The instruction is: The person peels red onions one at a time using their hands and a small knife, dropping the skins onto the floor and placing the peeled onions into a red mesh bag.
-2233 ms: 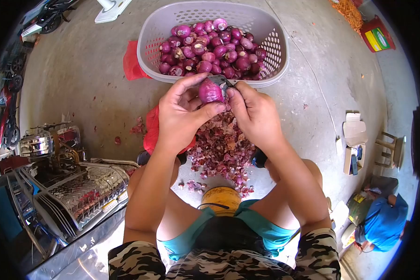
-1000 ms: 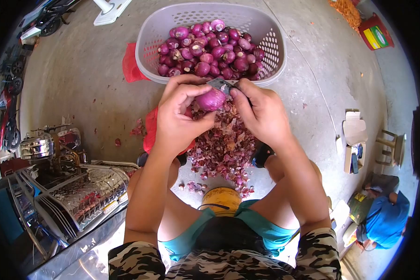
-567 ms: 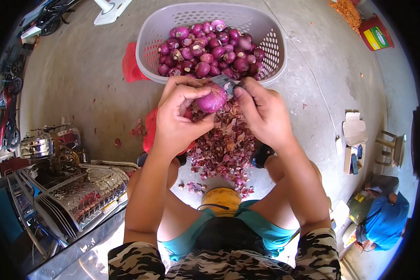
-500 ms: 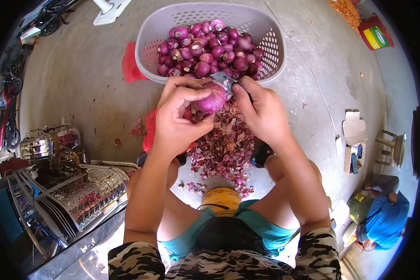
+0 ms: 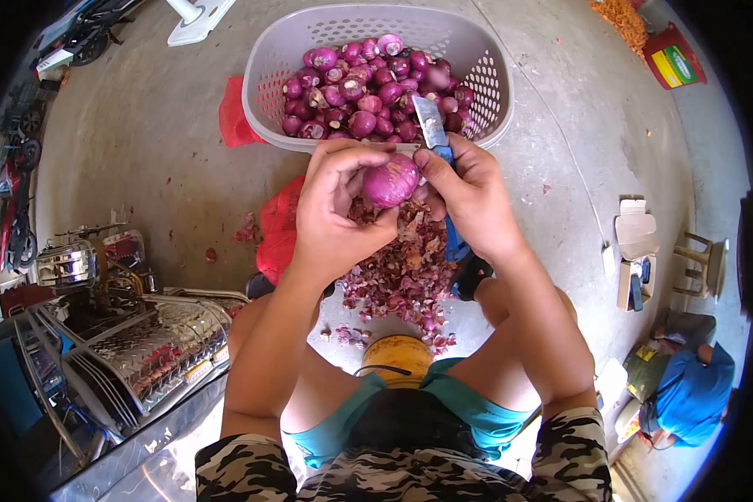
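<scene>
A red onion (image 5: 390, 181) sits between the curved fingers and thumb of my left hand (image 5: 336, 205). My right hand (image 5: 470, 197) is wrapped round the blue handle of a utility knife (image 5: 431, 122), whose broad blade points up and away from me. The right thumb and fingertips are right at the onion's right side. Just beyond both hands stands a grey plastic basket (image 5: 263, 100) with many red onions (image 5: 361, 124) in it. Below the hands, a heap of dry onion skins (image 5: 402, 276) covers the floor between my feet.
A red mesh bag (image 5: 280, 230) lies left of the skins, and a yellow bucket (image 5: 397, 360) is between my legs. Metal vehicle parts (image 5: 142, 335) stand at the left. A person in blue (image 5: 690, 393) is at the lower right, near an open cardboard box (image 5: 636, 280).
The knife has turned from lying across the onion's top to pointing upward, clear of it. Both hands have shifted slightly right, and more of the red bag shows.
</scene>
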Motion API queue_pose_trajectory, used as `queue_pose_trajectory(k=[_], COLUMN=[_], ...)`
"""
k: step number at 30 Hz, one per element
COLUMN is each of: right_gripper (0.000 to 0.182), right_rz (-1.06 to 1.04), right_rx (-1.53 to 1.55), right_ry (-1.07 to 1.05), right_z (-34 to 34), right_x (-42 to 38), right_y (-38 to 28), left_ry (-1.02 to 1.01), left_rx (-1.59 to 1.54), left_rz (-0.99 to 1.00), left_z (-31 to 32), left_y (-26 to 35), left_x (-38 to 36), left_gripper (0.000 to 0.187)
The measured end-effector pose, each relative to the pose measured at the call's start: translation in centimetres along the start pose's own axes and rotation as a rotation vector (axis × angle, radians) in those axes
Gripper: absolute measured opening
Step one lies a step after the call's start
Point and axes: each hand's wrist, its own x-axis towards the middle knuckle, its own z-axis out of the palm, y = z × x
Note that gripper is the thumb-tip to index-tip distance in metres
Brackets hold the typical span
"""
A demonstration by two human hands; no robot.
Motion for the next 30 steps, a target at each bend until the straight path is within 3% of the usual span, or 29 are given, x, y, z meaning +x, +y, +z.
queue_pose_trajectory(k=[7,10,13,17,23,30], right_gripper=[0.017,0.015,0.022,0.031,0.037,0.033], right_rz=[-0.027,-0.037,-0.121,-0.067,-0.353,-0.454], right_rx=[0.033,-0.054,-0.332,-0.555,-0.519,-0.753], right_ry=[0.044,0.113,0.169,0.067,0.127,-0.132], right_z=[0.8,0.1,-0.6,-1.1,-0.6,-2.1], right_x=[-0.2,0.2,0.5,0.2,0.0,0.3], right_y=[0.6,0.5,1.1,0.5,1.1,-0.7], left_ry=[0.051,0.043,0.12,0.166,0.175,-0.017], left_rx=[0.14,0.224,0.023,-0.138,-0.304,-0.408], left_rz=[-0.042,-0.031,-0.075,-0.21,-0.406,-0.786], left_z=[-0.1,-0.5,-0.5,-1.0,-1.2,-2.2], left_y=[-0.1,-0.2,-0.3,0.6,1.4,2.0], left_x=[-0.2,-0.2,0.0,0.3,0.7,0.6], left_gripper=[0.051,0.051,0.05,0.051,0.042,0.039])
